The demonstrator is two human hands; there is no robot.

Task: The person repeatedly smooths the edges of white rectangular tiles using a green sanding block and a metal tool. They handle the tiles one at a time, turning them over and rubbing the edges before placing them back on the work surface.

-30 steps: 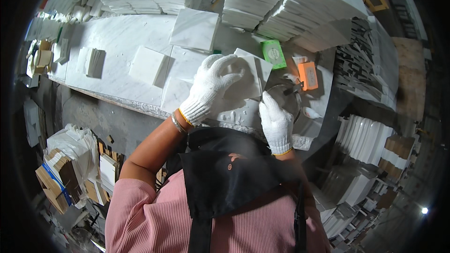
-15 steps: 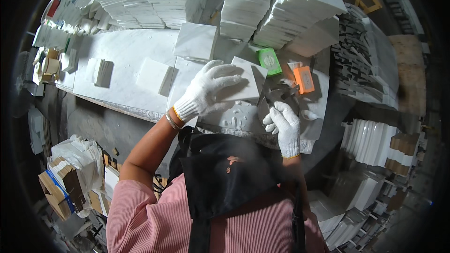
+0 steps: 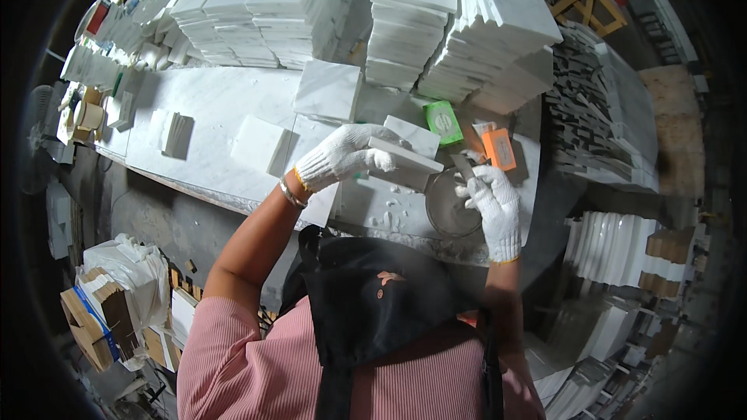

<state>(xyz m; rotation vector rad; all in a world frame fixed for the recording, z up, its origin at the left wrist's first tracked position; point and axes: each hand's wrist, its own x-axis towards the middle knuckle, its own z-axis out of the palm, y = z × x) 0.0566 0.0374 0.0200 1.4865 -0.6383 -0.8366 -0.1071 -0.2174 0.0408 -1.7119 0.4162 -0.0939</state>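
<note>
In a white knit glove, my left hand [image 3: 346, 157] grips a white marble tile [image 3: 408, 158] by its left end, thumb in front and fingers behind. The tile is tipped up, its long edge toward me. Behind it another white tile [image 3: 420, 137] lies on the bench. My right hand [image 3: 496, 206], also gloved, is closed on a small flat metal scraper [image 3: 464, 168], its blade pointing up and left close to the tile's right end. Below the blade is a round grey dish [image 3: 453, 216]; its contents are hard to make out.
A green box [image 3: 443, 123] and an orange box [image 3: 499, 148] lie beyond the dish. White chips [image 3: 393, 214] are scattered on the marble benchtop [image 3: 226, 93]. Further tiles [image 3: 327, 89] sit to the left, and tall tile stacks [image 3: 411, 27] line the back.
My left hand has gone from lying flat over the tile to gripping it, and the tile is now tipped up. My right hand has moved slightly right, the scraper's blade now raised.
</note>
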